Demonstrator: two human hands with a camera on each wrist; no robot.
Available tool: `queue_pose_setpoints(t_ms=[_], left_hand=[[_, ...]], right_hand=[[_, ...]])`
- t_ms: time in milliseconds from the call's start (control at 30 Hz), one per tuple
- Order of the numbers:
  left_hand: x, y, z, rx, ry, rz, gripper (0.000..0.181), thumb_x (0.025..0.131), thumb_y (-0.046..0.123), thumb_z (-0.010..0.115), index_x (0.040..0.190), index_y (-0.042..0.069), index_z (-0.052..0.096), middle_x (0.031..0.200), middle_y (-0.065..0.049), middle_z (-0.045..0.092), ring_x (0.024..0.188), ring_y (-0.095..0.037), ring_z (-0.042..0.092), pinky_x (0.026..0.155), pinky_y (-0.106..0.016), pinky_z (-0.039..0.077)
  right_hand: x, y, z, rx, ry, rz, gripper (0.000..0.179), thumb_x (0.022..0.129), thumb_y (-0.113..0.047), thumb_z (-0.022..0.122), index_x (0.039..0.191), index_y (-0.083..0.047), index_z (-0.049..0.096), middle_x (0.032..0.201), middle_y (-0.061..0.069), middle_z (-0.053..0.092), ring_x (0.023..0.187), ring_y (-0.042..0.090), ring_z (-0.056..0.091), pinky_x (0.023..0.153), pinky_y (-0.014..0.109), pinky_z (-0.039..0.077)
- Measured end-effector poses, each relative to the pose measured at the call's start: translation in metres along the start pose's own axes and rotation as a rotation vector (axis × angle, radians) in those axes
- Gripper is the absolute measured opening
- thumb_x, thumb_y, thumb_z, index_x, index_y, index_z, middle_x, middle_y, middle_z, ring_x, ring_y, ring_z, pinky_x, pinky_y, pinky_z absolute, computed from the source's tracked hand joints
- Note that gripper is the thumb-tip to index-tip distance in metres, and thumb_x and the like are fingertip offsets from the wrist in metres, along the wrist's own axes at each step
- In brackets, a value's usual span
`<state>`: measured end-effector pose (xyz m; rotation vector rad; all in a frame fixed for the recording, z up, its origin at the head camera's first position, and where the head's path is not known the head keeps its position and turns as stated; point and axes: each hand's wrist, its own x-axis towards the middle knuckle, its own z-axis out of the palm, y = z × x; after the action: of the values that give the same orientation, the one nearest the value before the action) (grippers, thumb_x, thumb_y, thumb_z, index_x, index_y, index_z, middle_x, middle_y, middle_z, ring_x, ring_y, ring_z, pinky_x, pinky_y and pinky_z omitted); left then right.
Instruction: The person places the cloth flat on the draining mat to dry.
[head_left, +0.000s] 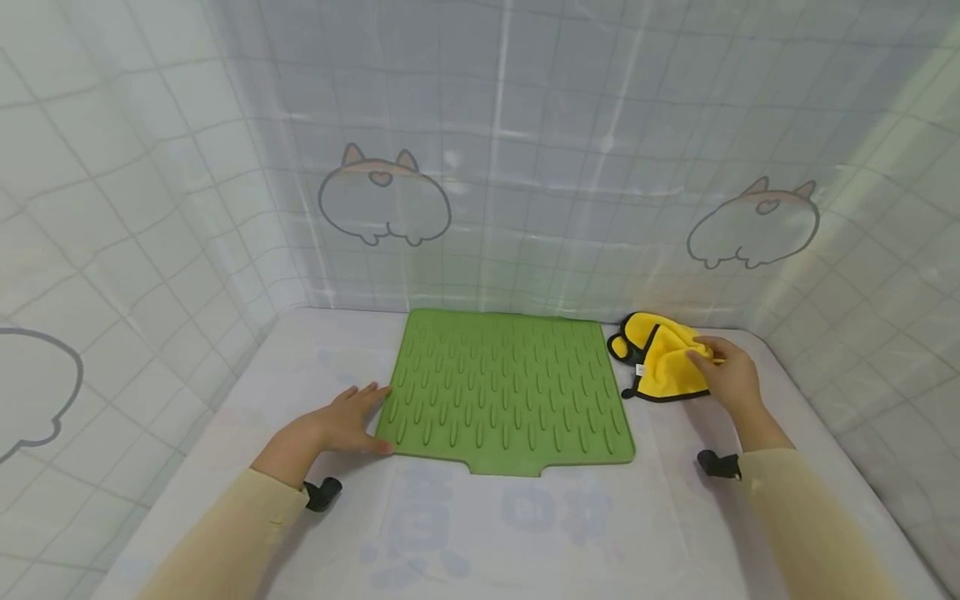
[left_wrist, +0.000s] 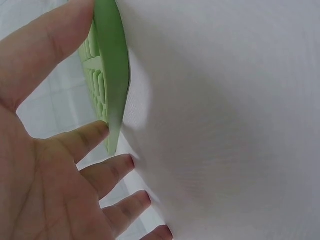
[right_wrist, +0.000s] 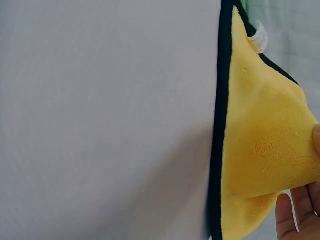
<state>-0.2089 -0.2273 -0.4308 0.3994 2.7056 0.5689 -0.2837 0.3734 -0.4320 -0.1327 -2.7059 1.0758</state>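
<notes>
A green mat (head_left: 506,454) with rows of raised oval ridges and a small tab on its near edge lies flat on the table. My left hand (head_left: 345,423) rests at its near left corner, fingers spread, with the thumb and forefinger touching the edge. The left wrist view shows that hand (left_wrist: 45,165) open beside the mat's thick rim (left_wrist: 116,65). Right of the mat lies a crumpled yellow cloth (head_left: 667,371) with black edging and a white tag. My right hand (head_left: 733,375) pinches its right side, and in the right wrist view the cloth (right_wrist: 270,135) is drawn up into folds.
The table (head_left: 450,533) has a white cover with faint blue print. Behind it and on both sides hang white gridded curtains (head_left: 525,167) with cartoon animal drawings. The back wall stands close to the mat's far edge.
</notes>
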Motion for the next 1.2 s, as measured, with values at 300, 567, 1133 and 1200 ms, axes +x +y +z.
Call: queue_pose_setpoints(t_ms=[300, 567, 1133, 1200], left_hand=[[0.002, 0.002, 0.000, 0.013, 0.002, 0.003, 0.106, 0.077, 0.047, 0.084, 0.155, -0.001, 0.030, 0.159, -0.033, 0.021, 0.142, -0.060, 0.015, 0.109, -0.074, 0.020], [0.006, -0.002, 0.002, 0.013, -0.007, -0.017, 0.107, 0.078, 0.049, 0.082, 0.157, 0.002, 0.028, 0.160, -0.030, 0.020, 0.144, -0.057, 0.014, 0.110, -0.074, 0.019], [0.004, 0.002, -0.002, 0.025, -0.008, -0.006, 0.106, 0.078, 0.046, 0.083, 0.156, 0.000, 0.028, 0.159, -0.031, 0.021, 0.143, -0.059, 0.016, 0.110, -0.074, 0.020], [0.005, 0.001, -0.001, 0.025, -0.006, -0.003, 0.106, 0.078, 0.046, 0.083, 0.156, 0.000, 0.029, 0.159, -0.032, 0.021, 0.142, -0.059, 0.015, 0.109, -0.074, 0.020]], right_hand=[[-0.007, -0.010, -0.001, 0.002, 0.061, 0.028, 0.048, 0.103, -0.033, 0.057, 0.140, -0.001, 0.055, 0.138, 0.028, 0.052, 0.122, 0.046, 0.051, 0.096, 0.056, 0.050], [-0.011, -0.027, -0.001, 0.035, 0.120, 0.053, 0.047, 0.102, -0.035, 0.058, 0.138, -0.004, 0.059, 0.138, 0.023, 0.054, 0.123, 0.041, 0.053, 0.096, 0.054, 0.051], [-0.020, -0.064, 0.001, 0.139, 0.340, 0.085, 0.045, 0.099, -0.040, 0.062, 0.134, -0.011, 0.066, 0.127, 0.014, 0.061, 0.102, 0.022, 0.054, 0.069, 0.009, 0.044], [-0.020, -0.068, 0.002, 0.149, 0.365, 0.065, 0.044, 0.098, -0.038, 0.063, 0.132, -0.011, 0.067, 0.125, 0.013, 0.063, 0.098, 0.020, 0.053, 0.070, 0.010, 0.044]])
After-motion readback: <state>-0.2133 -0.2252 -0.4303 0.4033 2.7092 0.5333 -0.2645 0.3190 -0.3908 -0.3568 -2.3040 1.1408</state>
